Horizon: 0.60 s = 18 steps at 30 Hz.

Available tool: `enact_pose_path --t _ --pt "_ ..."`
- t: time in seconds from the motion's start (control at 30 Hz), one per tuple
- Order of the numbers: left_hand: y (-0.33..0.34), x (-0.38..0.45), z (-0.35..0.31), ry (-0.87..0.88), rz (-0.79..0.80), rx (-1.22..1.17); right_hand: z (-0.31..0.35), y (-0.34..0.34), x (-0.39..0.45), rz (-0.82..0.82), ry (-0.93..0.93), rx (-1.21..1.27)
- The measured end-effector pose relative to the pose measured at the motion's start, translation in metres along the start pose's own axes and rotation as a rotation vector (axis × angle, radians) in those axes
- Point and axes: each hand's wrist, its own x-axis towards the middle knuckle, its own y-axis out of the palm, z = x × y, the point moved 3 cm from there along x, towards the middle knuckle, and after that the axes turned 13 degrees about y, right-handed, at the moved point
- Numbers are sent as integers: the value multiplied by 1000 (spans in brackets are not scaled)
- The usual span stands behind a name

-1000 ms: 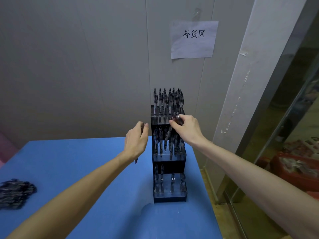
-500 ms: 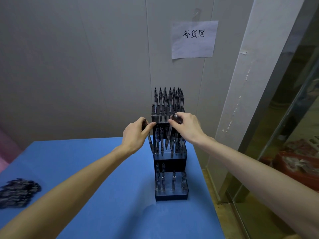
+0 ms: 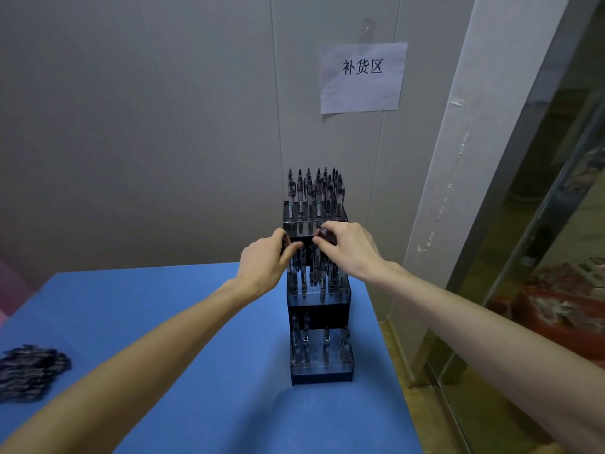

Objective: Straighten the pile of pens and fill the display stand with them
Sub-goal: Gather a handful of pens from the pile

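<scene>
Grey wall panels with a taped paper sign [image 3: 361, 77] back a blue worktop [image 3: 183, 322] whose matte surface carries a stepped, dark translucent plastic stand [image 3: 319, 299] near its right edge. Both hands meet in front of the middle tier: the right hand [image 3: 348, 249] pinches a slim dark pen [image 3: 324, 231] between thumb and fingers, barrel angled down-left toward the holes just below it; the left hand [image 3: 265, 260] curls round what seems to be more pens, mostly hidden. Top tier is packed with upright pens, the middle part filled, the bottom sparse. A loose pile [image 3: 29, 371] of glossy black pens lies well apart at the left edge, nearer the left arm.
</scene>
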Motion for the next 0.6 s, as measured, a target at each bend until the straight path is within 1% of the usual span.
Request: enact_pose_path --t 0.13,0.3,0.5,0.6 --pt "1 1 2 -3 14 -12 0 1 1 24 -9 -4" --pt "13 -4 2 10 80 -36 0 -1 2 27 -32 -20" --pt "18 1 7 -34 135 -43 0 -2 3 61 -36 2" --pt "21 6 12 -26 181 -26 3 0 1 75 -52 -49"
